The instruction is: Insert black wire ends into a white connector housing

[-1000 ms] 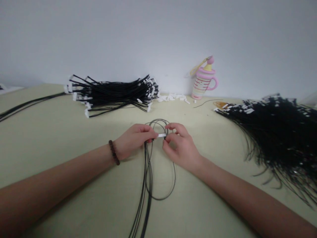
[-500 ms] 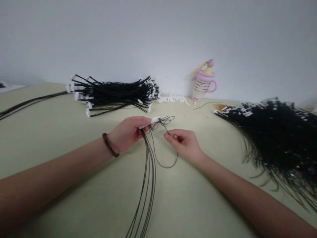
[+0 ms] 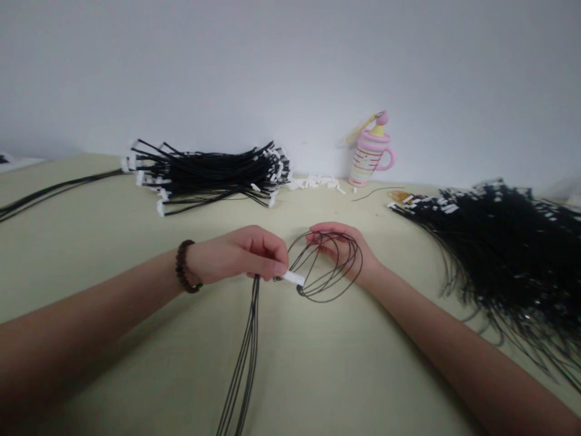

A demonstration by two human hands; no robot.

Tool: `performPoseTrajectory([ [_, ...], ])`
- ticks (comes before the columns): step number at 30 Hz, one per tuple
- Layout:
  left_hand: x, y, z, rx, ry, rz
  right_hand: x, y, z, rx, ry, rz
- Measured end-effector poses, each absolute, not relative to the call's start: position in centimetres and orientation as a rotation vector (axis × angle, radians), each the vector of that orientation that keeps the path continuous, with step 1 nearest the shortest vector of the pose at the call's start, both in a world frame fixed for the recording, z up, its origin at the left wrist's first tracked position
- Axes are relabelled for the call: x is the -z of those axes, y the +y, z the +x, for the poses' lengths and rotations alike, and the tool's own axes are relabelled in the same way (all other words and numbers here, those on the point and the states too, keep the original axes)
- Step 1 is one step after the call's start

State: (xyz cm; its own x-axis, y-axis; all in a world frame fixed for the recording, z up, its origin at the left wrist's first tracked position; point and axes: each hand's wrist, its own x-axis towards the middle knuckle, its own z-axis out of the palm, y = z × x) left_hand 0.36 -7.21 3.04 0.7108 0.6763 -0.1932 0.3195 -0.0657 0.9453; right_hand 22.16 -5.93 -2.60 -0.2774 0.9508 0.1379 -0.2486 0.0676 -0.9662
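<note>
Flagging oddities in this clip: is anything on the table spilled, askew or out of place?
Mostly orderly. Small white connectors lie scattered loose by the wall beside the neat wire bundle, and the right-hand wire pile is splayed and tangled. A pink cup looks tilted, perhaps through the lens.
</note>
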Motion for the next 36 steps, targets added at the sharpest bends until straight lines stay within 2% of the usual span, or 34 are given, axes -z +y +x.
performPoseTrajectory([
  [4,-2.1,-6.9,1.1,-0.405,0.916,1.735,2.8,-4.9,22.9,-1.359,-1.109,-0.945],
  [9,-0.7,-6.8,1.7,-0.559,1.144,1.615,2.8,-5.7,23.1,-0.447,-1.392,-1.129],
  [11,-0.5,-6.8,1.9,-0.62,1.205,1.545,2.3,-7.0,22.2,-0.317,-1.546,-1.093],
  [15,-0.6,-6.9,2.2,-0.699,1.24,1.382,1.6,-9.8,19.5,-0.556,-1.977,-0.997],
  [19,-0.5,-7.0,2.5,-0.749,1.206,1.237,1.4,-10.9,17.3,-0.745,-2.209,-1.124],
  [25,-0.2,-7.2,2.8,-0.818,1.183,1.218,2.2,-10.6,16.4,-0.812,-2.081,-1.268],
  [31,0.0,-7.2,2.7,-0.829,1.169,1.262,2.5,-10.5,16.6,-0.834,-1.994,-1.217],
  [36,-0.1,-7.4,2.7,-0.814,1.131,1.249,2.4,-10.0,17.0,-1.168,-1.819,-1.126],
])
